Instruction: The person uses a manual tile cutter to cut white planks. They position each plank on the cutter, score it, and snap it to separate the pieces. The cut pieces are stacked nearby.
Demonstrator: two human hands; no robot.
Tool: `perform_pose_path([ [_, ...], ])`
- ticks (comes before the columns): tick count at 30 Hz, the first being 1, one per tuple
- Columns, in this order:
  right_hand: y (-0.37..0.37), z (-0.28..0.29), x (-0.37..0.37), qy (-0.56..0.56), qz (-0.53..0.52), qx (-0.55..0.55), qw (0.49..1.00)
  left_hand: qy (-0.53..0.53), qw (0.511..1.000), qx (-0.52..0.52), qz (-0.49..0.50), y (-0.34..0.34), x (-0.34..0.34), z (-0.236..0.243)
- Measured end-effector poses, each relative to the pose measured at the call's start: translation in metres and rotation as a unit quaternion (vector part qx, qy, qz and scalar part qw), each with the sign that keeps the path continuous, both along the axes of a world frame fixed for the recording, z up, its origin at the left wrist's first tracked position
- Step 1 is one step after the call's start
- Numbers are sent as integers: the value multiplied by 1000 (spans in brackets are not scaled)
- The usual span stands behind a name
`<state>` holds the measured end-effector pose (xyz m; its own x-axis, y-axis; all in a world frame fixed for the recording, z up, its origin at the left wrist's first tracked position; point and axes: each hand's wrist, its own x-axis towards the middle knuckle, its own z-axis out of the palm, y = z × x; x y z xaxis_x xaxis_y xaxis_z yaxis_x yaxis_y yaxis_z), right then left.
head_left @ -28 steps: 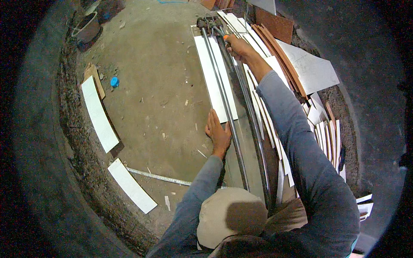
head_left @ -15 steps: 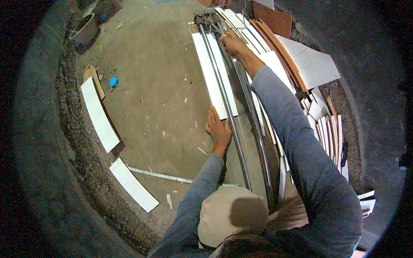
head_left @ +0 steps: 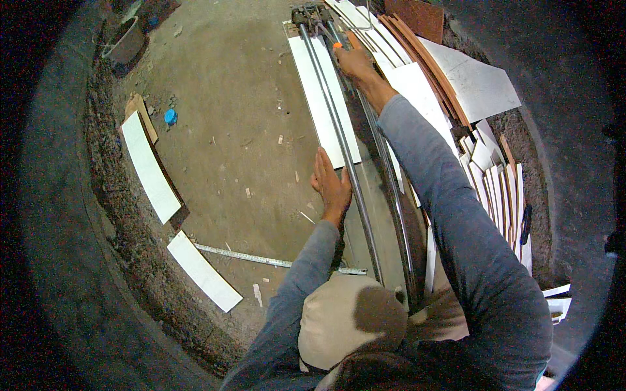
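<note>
A manual tile cutter [head_left: 362,202] with long metal rails stretches away from me across the floor. Under its left rail lies a long white tile strip [head_left: 314,98]. My left hand [head_left: 334,193] rests at the strip's near end, its fingers stretched forward against the edge and the thumb apart. Farther off, my right hand [head_left: 360,66] is closed round the cutter's handle, whose orange end [head_left: 337,46] shows beside the thumb. The handle lies close to the far end of the rails, and the rest of it is hidden by my hand.
White tile strips [head_left: 411,88] and brown ones lie stacked right of the cutter. More offcuts [head_left: 499,189] stand nearer. Two white pieces [head_left: 149,169] lie at left, near a measuring tape [head_left: 244,256] and a blue round object [head_left: 171,116]. A bucket [head_left: 125,43] stands far left.
The whole scene sits slightly higher in the picture. Both hands keep their places on the tile strip and the handle.
</note>
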<state>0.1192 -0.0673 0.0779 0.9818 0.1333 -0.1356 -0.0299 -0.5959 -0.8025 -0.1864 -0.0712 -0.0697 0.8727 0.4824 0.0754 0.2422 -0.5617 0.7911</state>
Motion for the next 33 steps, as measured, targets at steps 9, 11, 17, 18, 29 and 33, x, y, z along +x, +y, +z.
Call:
perform_pose_path([
  [9, -1, -15, 5, -23, -11, 1, 1000, 23, 1000, -3, 1, -1, 0, 4],
  [11, 0, -26, 11, -25, -13, 14, 999, 46, 999, -16, 2, -1, 0, 4],
  [17, -2, -51, 27, -73, 32, 76, 994, 35, 999, 5, 3, -1, 0, 0],
  [18, -4, -50, 25, -22, 14, 75, 997, 28, 1000, 11, 4, 0, 0, -1],
  [29, 1, 40, 35, 178, 57, 234, 954, -10, 995, 99, -16, -1, -1, 8],
  [33, -15, 28, 21, 129, 75, 283, 947, 17, 994, 102, -38, -3, 10, 14],
])
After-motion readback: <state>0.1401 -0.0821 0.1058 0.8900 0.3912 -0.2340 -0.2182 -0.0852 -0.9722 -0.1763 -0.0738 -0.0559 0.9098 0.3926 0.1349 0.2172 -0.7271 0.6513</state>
